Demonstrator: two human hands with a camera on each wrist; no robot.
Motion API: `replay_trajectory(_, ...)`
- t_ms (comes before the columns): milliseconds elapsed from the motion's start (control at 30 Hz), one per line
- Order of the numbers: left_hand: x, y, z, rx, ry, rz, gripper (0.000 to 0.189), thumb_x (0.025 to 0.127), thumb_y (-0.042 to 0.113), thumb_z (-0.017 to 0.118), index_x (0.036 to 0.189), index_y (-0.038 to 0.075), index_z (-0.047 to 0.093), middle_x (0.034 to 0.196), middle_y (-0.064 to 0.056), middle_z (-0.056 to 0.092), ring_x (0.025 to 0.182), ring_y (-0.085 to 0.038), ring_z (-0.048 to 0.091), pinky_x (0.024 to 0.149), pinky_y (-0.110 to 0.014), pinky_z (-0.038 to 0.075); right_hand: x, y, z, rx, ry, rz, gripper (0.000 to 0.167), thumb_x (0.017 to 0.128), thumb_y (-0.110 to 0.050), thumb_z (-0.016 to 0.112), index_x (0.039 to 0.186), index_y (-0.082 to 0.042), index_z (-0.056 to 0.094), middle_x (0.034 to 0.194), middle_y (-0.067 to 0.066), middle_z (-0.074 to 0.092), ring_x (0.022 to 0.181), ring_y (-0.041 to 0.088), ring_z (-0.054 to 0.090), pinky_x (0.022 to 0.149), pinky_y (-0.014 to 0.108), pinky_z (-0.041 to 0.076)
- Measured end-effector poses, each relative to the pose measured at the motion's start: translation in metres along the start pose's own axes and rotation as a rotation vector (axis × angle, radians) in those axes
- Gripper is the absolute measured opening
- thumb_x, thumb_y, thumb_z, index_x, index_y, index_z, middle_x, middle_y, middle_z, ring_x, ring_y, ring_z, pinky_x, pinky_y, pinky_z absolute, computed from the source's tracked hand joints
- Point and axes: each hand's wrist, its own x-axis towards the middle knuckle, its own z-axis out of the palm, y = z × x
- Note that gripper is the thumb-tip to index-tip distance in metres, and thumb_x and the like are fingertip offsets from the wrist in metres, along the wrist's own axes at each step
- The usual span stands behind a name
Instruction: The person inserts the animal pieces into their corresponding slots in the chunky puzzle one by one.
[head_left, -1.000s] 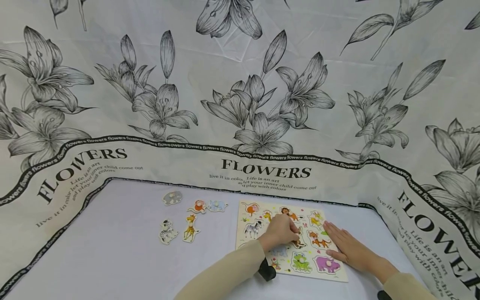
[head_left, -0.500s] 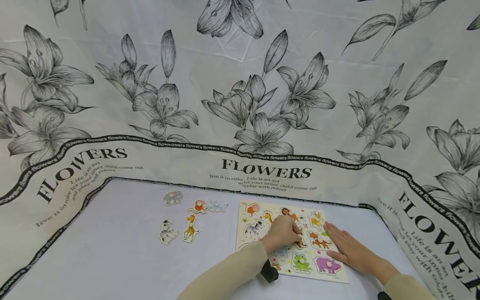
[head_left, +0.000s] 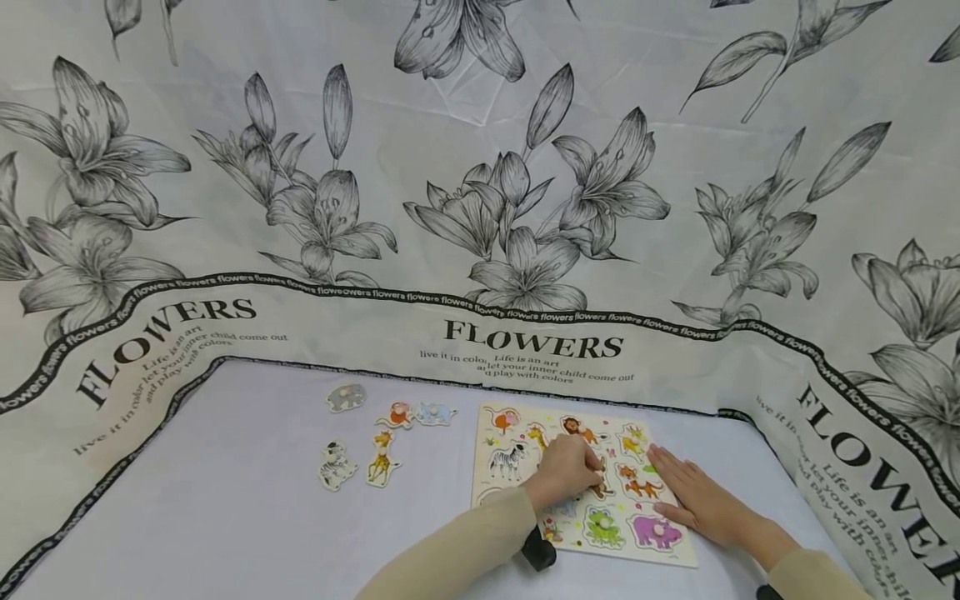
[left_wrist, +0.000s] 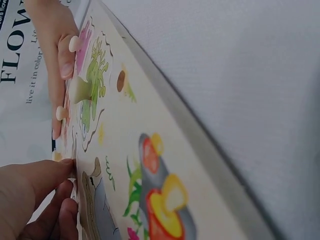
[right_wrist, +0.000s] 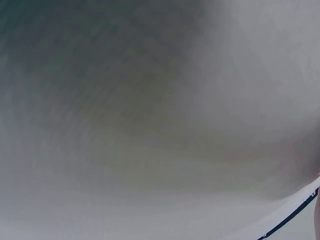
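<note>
My left hand (head_left: pixel 566 469) is over the middle of an animal peg-puzzle board (head_left: pixel 678 554). Its thumb and forefinger pinch a brown animal puzzle piece (head_left: pixel 602 487), mostly covered by the fingers. In the left wrist view, the fingertips of the left hand (left_wrist: pixel 37 195) meet close to the board's face, the peg itself hidden. My right hand (head_left: pixel 701 496) lies flat with straight fingers along the board's right edge. Near the hands sit a green frog piece (head_left: pixel 602 527), a purple hippo piece (head_left: pixel 654 532) and an orange tiger piece (head_left: pixel 639 481).
Left of the board lie loose pieces: a grey animal (head_left: pixel 346 397), an orange monkey (head_left: pixel 396 413), a blue animal (head_left: pixel 436 412), a zebra (head_left: pixel 337 464) and a giraffe (head_left: pixel 382 457). A flower-printed cloth (head_left: pixel 525 350) stands behind the white tabletop (head_left: pixel 247 517). The right wrist view is mostly blurred.
My left hand has shifted very slightly to the right over the same piece, its fingers still pinched. The right hand and the loose pieces stay in place.
</note>
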Motion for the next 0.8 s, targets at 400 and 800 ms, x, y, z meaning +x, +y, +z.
replay_trajectory(400, -0.005, 0.001, -0.006, 0.002, -0.059, 0.020, 0.017, 0.077, 0.007, 0.076, 0.092, 0.014, 0.077, 0.088, 0.007, 0.074, 0.070, 0.001, 0.060, 0.062, -0.012, 0.045, -0.001, 0.001, 0.002, -0.025, 0.013, -0.002, 0.073, 0.096, -0.039, 0.054, 0.152, -0.003, 0.022, 0.149, 0.026, 0.035, 0.133, -0.019, -0.020, 0.105, 0.004, -0.017)
replay_trajectory(800, -0.012, -0.004, -0.018, -0.091, -0.142, 0.014, 0.020, 0.081, 0.013, 0.074, 0.100, 0.012, 0.076, 0.094, 0.003, 0.074, 0.081, -0.003, 0.063, 0.070, -0.016, 0.048, 0.000, 0.004, 0.004, -0.062, 0.049, -0.040, 0.073, 0.096, -0.037, 0.055, 0.151, -0.001, 0.023, 0.150, 0.024, 0.035, 0.134, -0.018, -0.020, 0.106, 0.005, -0.016)
